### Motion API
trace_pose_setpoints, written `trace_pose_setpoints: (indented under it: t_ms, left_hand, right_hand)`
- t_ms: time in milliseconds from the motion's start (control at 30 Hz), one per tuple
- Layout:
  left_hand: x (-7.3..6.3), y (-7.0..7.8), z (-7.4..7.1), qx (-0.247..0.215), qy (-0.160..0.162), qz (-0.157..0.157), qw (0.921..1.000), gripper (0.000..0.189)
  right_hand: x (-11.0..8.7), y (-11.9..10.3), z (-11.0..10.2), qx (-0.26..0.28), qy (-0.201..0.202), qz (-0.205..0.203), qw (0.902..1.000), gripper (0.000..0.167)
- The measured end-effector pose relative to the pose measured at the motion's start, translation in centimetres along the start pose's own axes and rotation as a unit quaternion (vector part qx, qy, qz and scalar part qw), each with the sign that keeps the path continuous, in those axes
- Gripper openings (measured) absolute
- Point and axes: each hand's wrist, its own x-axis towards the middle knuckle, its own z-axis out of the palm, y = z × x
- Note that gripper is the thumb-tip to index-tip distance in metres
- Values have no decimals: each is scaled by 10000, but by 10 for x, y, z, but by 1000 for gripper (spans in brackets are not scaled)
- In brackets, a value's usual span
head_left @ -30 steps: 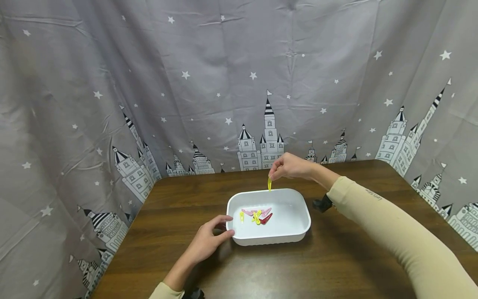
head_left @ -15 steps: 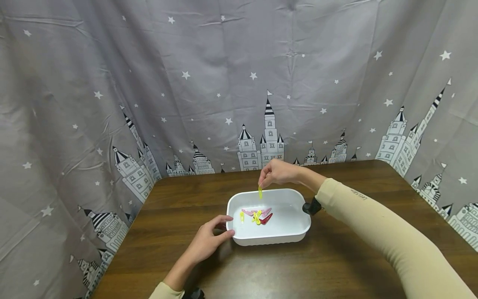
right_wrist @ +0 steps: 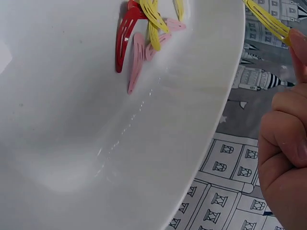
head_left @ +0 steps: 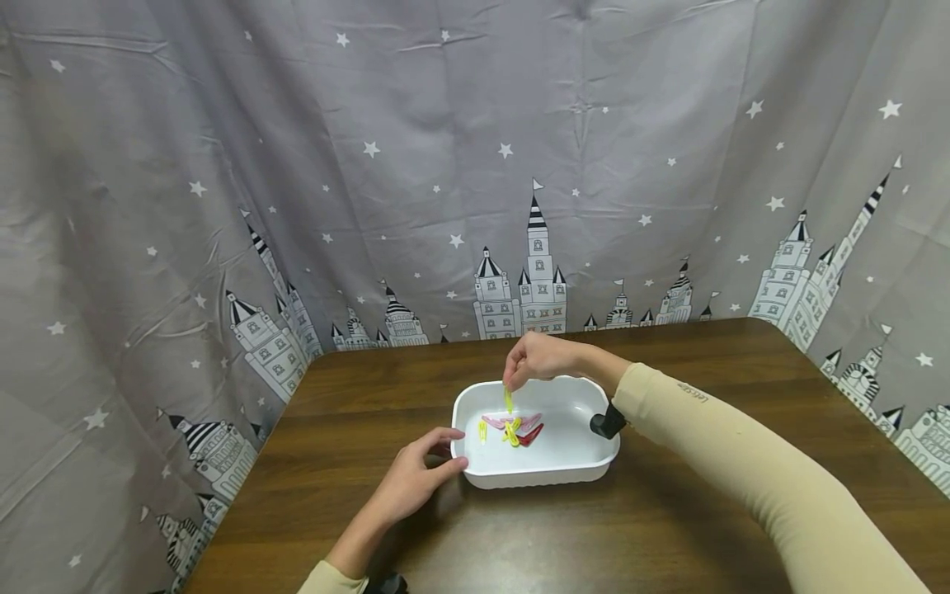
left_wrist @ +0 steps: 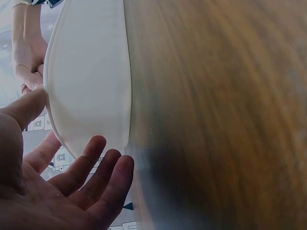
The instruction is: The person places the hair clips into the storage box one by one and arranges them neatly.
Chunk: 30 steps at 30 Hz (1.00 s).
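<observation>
My right hand (head_left: 538, 357) pinches a yellow hair clip (head_left: 508, 400) between thumb and fingertips, over the far side of the white tray (head_left: 534, 476). In the right wrist view that yellow clip points out from the fingertips, past the tray's rim. Inside the tray lie a red hair clip (right_wrist: 125, 40), pink hair clips (right_wrist: 136, 64) and yellow hair clips (right_wrist: 154, 17), mostly bunched together. One yellow clip (head_left: 482, 431) lies apart at the left. My left hand (head_left: 416, 470) touches the tray's left end with thumb and index finger at the rim, its other fingers loosely extended beside the outer wall.
The tray stands on a brown wooden table (head_left: 356, 396). Behind the table hangs a grey curtain (head_left: 416, 206) printed with stars and castles. A black wrist-worn device (head_left: 609, 421) on the right arm overlaps the tray's right end in the head view.
My right hand has moved left and lower, bringing the pinched yellow hair clip from the far rim to over the tray's inside. The left hand stays at the tray's left end.
</observation>
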Motion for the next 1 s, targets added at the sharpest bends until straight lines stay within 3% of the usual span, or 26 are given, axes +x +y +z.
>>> trace_pose_setpoints:
  t_ms: [433,1000]
  left_hand:
    - [-5,0,1,-10,21,-27,10000,38]
    - [0,1,0,12,14,4,10000,38]
  right_hand:
    - [11,1,19,187,-293,115,9993,6]
    - [15,0,30,57,-507,198,9985,6]
